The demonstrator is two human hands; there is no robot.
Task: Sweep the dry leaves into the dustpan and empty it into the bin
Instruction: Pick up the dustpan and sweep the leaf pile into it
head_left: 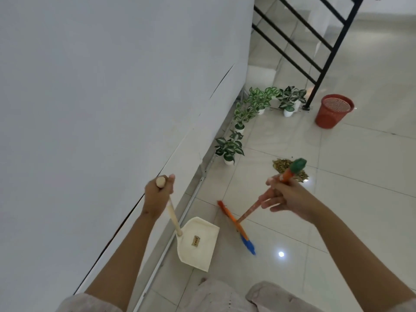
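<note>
left hand [157,194] has its grip curled round the top of the wooden dustpan handle [172,212]; the cream dustpan [199,243] sits below it near the wall base. right hand [286,194] pinches the orange broom handle [254,204] loosely, a couple of fingers partly straight, grip not tight. broom head [236,226], orange and blue, is below and left of the right grip, just beside the dustpan, apart from it.

dry leaves [289,168] lie in a small pile beyond the right grip, well apart from the dustpan. red mesh bin [334,110] is farther out still, past the pile. step looks like approach: both tools need carrying to the pile, pan lip set flat on the floor on the near side, short strokes toward it.

hard to tell: the green handle end covers part of the pile, so its full spread is hidden. can't tell whether pan or bristles touch the floor. small bits near the potted plants [258,102] are unclear. bin contents not visible.
</note>
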